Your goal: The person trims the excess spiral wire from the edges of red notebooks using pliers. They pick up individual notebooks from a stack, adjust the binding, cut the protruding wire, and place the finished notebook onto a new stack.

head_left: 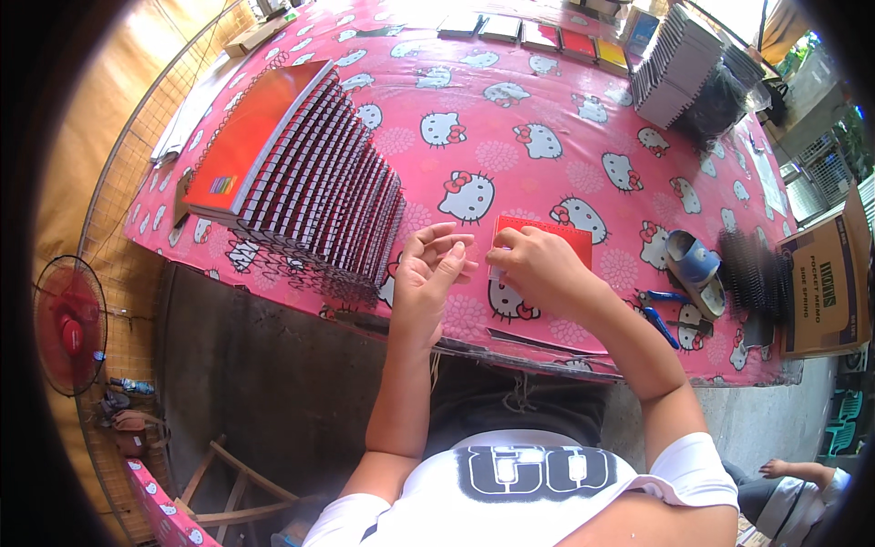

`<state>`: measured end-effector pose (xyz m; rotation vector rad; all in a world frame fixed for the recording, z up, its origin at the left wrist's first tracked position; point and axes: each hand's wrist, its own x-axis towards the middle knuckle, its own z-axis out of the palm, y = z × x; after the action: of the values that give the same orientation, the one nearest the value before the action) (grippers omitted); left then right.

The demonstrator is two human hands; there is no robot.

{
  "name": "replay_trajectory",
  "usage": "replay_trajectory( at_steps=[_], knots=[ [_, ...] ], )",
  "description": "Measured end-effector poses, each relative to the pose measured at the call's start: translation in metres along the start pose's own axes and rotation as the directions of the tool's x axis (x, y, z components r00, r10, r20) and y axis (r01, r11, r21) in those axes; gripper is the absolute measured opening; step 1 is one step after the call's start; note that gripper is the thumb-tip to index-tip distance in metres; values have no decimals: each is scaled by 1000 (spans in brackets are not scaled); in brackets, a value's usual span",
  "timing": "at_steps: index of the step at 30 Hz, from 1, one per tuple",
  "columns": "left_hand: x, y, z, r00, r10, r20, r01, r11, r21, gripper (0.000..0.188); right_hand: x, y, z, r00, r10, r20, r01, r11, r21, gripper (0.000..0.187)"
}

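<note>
A small red notebook (572, 239) lies near the table's front edge, with a row of holes along its far side. My right hand (540, 263) covers much of it. Its fingers are pinched together at the notebook's left end, where a bit of white shows. Just left of it, my left hand (432, 281) is raised with the palm turned inward. Its fingers are loosely bent and apart, holding nothing I can see. Close by on the left stands a tall stack of spiral notebooks (314, 178) with a red cover on top.
Blue-handled pliers (660, 326), a blue and white clog (694, 264), a dark heap of wire coils (753, 273) and a cardboard box (825, 283) sit at right. More notebooks (674, 68) are stacked at the far right. Small pads (576, 43) line the back. A fan (70, 333) stands left.
</note>
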<state>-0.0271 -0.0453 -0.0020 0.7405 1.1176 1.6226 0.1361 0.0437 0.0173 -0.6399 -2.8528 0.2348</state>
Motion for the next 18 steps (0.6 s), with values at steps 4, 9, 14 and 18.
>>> replay_trajectory(
  at_steps=[4,9,14,18],
  knots=[
    [3,-9,-5,999,-26,-26,26,999,32,30,-6,-10,9,999,32,-30,-35,991,-132,25],
    [9,-22,-11,997,-65,-37,66,997,29,28,-11,-9,0,1000,-10,-4,10,996,-93,22],
    [8,-21,-3,992,-127,12,127,992,-1,34,-14,6,-1,992,-30,-127,41,996,83,30],
    [6,2,18,940,-329,86,337,935,-105,45,-24,6,-10,881,189,-433,-19,930,367,44]
  ],
)
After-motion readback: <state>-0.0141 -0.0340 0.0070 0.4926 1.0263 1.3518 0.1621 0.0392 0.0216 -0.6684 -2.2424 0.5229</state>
